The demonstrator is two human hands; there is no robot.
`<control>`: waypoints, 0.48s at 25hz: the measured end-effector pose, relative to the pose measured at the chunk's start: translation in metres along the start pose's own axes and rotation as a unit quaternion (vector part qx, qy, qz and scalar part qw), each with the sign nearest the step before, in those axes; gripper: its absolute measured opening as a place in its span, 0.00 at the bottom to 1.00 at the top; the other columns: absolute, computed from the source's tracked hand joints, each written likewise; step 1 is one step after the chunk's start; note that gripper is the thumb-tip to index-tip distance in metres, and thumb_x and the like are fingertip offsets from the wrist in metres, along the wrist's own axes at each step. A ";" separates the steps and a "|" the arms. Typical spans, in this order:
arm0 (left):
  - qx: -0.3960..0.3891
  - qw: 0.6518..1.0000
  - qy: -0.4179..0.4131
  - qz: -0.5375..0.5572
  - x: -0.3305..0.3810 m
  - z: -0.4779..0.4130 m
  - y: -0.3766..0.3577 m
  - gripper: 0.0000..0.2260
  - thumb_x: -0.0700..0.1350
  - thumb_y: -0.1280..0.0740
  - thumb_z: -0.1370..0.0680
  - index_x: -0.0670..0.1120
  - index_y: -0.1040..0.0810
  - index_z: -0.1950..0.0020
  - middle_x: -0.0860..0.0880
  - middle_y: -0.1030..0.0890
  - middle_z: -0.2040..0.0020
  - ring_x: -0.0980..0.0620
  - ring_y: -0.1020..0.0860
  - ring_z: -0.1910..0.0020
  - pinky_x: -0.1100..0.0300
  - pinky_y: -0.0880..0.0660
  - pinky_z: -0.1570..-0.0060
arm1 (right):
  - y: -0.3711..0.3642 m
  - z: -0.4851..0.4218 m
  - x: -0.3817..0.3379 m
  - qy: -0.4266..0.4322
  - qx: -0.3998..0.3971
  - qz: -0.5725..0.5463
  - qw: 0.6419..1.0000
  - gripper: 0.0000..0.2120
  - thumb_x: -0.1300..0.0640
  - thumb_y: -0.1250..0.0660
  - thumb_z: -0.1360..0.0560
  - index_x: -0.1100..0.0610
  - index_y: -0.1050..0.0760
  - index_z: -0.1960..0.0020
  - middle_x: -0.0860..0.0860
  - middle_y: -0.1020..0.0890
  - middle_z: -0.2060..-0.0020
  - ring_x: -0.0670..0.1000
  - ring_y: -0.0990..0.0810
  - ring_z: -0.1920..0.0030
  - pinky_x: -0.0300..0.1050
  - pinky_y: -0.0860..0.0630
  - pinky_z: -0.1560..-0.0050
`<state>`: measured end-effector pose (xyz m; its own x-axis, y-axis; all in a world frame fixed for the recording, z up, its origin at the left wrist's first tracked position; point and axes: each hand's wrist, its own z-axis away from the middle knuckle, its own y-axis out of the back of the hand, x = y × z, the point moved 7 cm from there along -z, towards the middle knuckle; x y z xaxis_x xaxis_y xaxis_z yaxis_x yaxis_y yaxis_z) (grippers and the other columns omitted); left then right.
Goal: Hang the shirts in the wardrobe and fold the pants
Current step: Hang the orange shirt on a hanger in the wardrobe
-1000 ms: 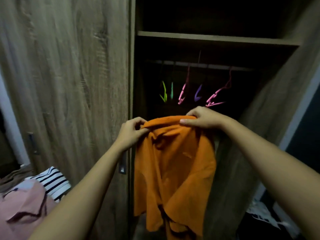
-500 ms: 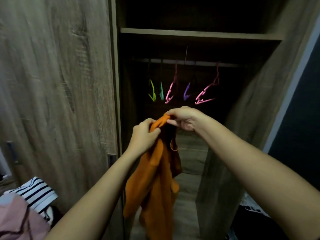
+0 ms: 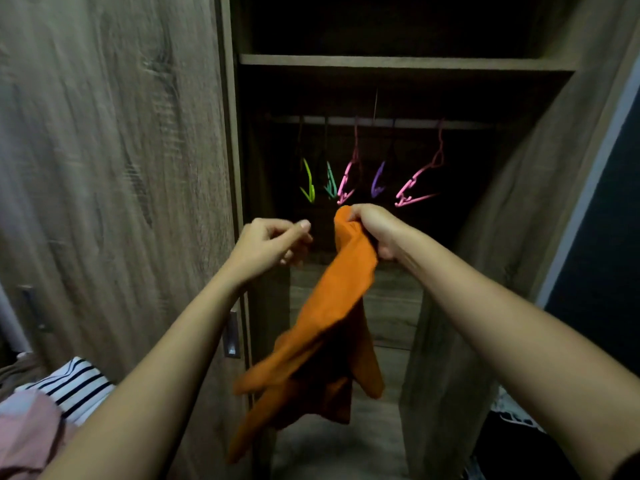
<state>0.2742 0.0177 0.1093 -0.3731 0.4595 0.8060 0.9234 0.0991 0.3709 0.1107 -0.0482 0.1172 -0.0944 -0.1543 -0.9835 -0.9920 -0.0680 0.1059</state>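
Nearest to me, at 7 o'clock in the view, a white cloth with dark stripes (image 3: pixel 77 385) lies against a pink cloth (image 3: pixel 29 433) in the bottom corner. Both of my bare forearms reach up from the lower edge toward the middle.

My right hand (image 3: pixel 378 234) is just past centre, toward 1 o'clock. Its fingers are curled tight around the bunched top of the orange shirt (image 3: pixel 341 303). The shirt is gathered into a narrow rope at my fist. It hangs down toward 6 o'clock in front of the open wardrobe, widening into loose, dark-creased folds. The lower ends are blurred, so I cannot make out a collar or sleeves.

My left hand (image 3: pixel 272 249) is just beside it at 10 o'clock, apart from the cloth. Its fingers are curled in and the thumb lies across the top, with nothing in it that I can see.

Behind the left arm, from 8 to 11 o'clock, stands a closed wood-grain door (image 3: pixel 114 161) with a small recessed metal handle (image 3: pixel 232 336). A matching wood panel (image 3: pixel 460 289) rises at 3 o'clock.

Deeper in, the wardrobe's inside is dark. At 12 o'clock a rail (image 3: pixel 408 122) carries five bare hangers in a row: yellow-green (image 3: pixel 309 186), teal (image 3: pixel 331 186), pink (image 3: pixel 347 183), purple (image 3: pixel 377 183) and a second pink hanger (image 3: pixel 417 190). Above the rail runs a wooden shelf (image 3: pixel 398 62).
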 end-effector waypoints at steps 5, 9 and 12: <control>-0.189 0.981 -0.027 -0.018 -0.003 -0.017 -0.036 0.25 0.48 0.32 0.34 0.50 0.29 0.37 0.48 0.26 0.41 0.56 0.26 0.42 0.61 0.26 0.43 | -0.036 0.026 -0.028 0.089 -0.276 0.229 0.929 0.04 0.58 0.38 0.35 0.55 0.26 0.67 0.48 0.25 0.70 0.44 0.28 0.68 0.35 0.30 0.66; -0.236 0.972 0.006 0.006 -0.017 -0.013 -0.057 0.09 0.48 0.31 0.30 0.45 0.22 0.54 0.46 0.19 0.54 0.54 0.19 0.56 0.61 0.23 0.54 | -0.015 0.029 -0.046 0.113 -0.258 0.276 0.919 0.06 0.65 0.37 0.31 0.58 0.23 0.63 0.45 0.22 0.73 0.40 0.25 0.69 0.32 0.29 0.64; -0.112 0.992 -0.018 -0.053 -0.029 -0.026 -0.030 0.14 0.56 0.28 0.32 0.46 0.23 0.64 0.48 0.20 0.55 0.51 0.19 0.57 0.59 0.23 0.56 | 0.021 0.018 -0.045 0.099 -0.195 0.362 0.906 0.07 0.64 0.35 0.29 0.53 0.23 0.60 0.48 0.22 0.66 0.45 0.24 0.63 0.40 0.29 0.58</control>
<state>0.2553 -0.0211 0.0869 -0.4602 0.4892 0.7409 0.8343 -0.0470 0.5493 0.0928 -0.0251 0.1615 -0.6545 -0.4684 -0.5935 -0.5667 -0.2157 0.7952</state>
